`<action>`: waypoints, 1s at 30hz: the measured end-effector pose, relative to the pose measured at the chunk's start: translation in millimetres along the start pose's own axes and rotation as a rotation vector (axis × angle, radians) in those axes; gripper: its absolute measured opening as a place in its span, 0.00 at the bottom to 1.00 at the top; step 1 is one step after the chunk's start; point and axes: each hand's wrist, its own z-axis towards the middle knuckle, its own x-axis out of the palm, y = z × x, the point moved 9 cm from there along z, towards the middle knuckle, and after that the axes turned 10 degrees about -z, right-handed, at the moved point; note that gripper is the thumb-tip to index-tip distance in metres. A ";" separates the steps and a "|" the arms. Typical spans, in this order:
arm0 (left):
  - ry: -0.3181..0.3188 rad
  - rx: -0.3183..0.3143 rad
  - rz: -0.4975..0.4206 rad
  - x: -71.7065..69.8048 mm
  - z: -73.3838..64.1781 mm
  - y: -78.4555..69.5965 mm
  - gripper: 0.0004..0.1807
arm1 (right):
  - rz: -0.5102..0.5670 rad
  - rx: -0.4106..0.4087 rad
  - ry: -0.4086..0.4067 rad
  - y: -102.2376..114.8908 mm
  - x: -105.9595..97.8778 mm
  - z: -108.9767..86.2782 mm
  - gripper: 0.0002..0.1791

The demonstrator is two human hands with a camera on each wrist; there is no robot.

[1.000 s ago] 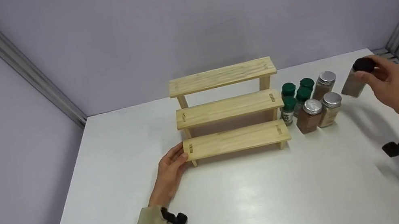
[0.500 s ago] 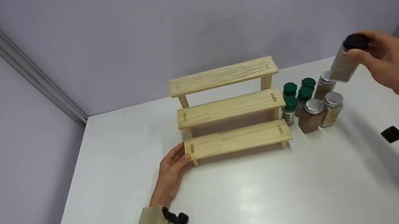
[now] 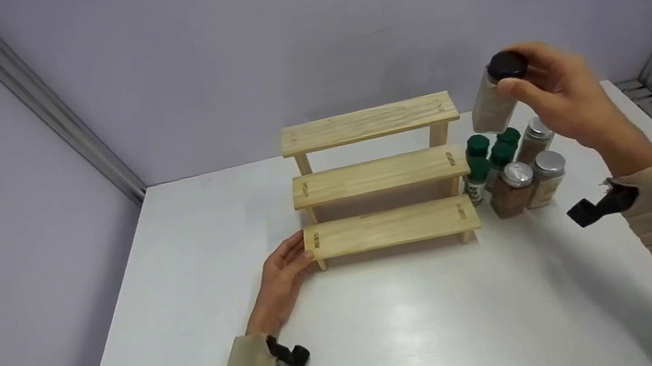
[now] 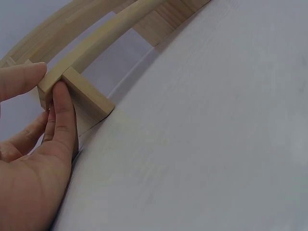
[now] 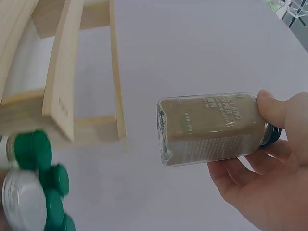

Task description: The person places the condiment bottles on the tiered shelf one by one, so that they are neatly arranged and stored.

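Observation:
My right hand (image 3: pixel 569 96) grips a black-capped glass spice jar (image 3: pixel 492 103) by its cap end, tilted and raised above the green-capped jars. In the right wrist view, white print shows on the spice jar (image 5: pixel 207 129), and its contents are grey-brown. A three-step wooden shelf rack (image 3: pixel 391 227) stands on the white table. At its lowest step, my left hand (image 3: pixel 279 280) pinches the left end. The left wrist view has the thumb (image 4: pixel 21 79) on top of the board and a finger under it, beside the rack's leg (image 4: pixel 91 91).
Several small green-capped jars (image 3: pixel 479 168) stand close to the rack's right side. Beside them are silver-capped jars (image 3: pixel 512 194), one with reddish-brown contents. A grey wall (image 3: pixel 337 20) rises behind the table (image 3: pixel 418 327), and metal frame posts (image 3: pixel 44 105) stand at the corners.
My right hand has lifted the spice jar from the far right and carried it left, over the other jars toward the rack. The left hand keeps its hold on the rack.

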 end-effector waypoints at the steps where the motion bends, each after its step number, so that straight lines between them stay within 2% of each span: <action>1: 0.001 0.000 -0.003 0.4 0.0 0.5 0.33 | 0.007 -0.009 0.008 3.6 5.0 2.3 0.24; 9: 0.001 0.011 -0.003 4.0 3.0 4.4 0.33 | 0.063 -0.081 0.072 30.9 39.9 25.6 0.23; 16: 0.036 -0.014 0.017 11.4 6.1 13.5 0.34 | 0.068 -0.110 0.137 54.1 65.3 42.0 0.24; 23: 0.019 -0.007 0.017 8.2 6.2 11.9 0.33 | 0.077 -0.155 0.195 83.7 99.5 62.9 0.25; 30: 0.010 -0.005 0.037 4.6 8.1 10.2 0.34 | 0.131 -0.172 0.233 105.9 134.2 85.3 0.26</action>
